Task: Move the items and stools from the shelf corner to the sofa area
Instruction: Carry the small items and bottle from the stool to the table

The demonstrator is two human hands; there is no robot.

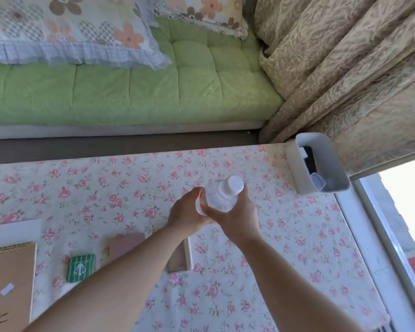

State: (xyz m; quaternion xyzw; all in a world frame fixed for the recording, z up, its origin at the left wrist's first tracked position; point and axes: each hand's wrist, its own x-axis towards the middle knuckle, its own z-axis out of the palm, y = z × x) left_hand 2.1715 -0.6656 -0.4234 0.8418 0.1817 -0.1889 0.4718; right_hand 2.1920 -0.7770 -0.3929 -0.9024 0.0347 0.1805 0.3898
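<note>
pink flowers cover the cloth on the tabletop [249, 271], and behind it sits a green sofa [130, 92] with two flowery pillows [70, 27]. a tan curtain [345, 68] hangs at the right, and a white bin [297, 171] stands at the far right corner of the tabletop. we hold a clear bottle [222, 198] with a white cap [233, 184] over the middle of the tabletop, toward the sofa side. our left hand [186, 213] wraps round its left side and our right hand [237, 218] wraps round its right side, so both hands are closed on it. it leans a bit to the right. we cannot tell if its bottom touches the cloth. nearer to us lie a small green tin [81, 267] and a brown notebook [10, 279], well apart from the bottle. we think this is the putting-down step: the bottle is already by the sofa and needs a spot. next we should stand it up straight, set it flat on the cloth, and only then let go, one hand at a time, so it does not tip. no stools are in view, so we think more trips are left.
</note>
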